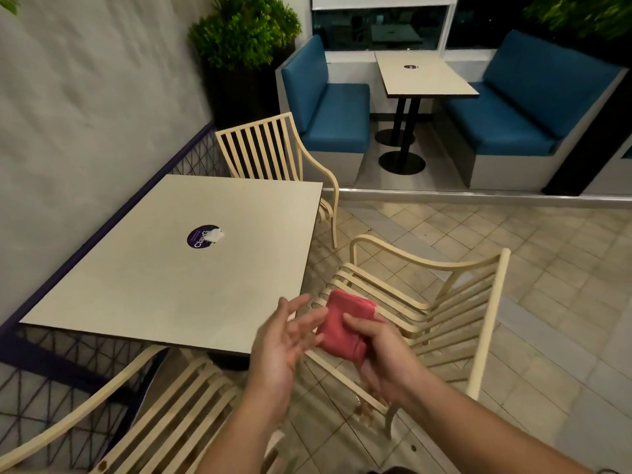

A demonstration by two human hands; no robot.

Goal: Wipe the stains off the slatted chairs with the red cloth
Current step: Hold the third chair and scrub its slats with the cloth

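Cloth, red and folded, is gripped by right hand at lower centre, over slatted chair; left hand just beside it, fingers spread, holds nothing.

Person's body, own-head view. Left hand: bare, long fingers, tips motion-blurred. Right hand: bare, thumb and knuckles fairly sharp. Left forearm: bare, leaves frame at 6 o'clock. Right forearm: bare, leaves frame at 5 o'clock. Small dark sliver at 5 o'clock edge by right forearm: sleeve or not, cannot tell.
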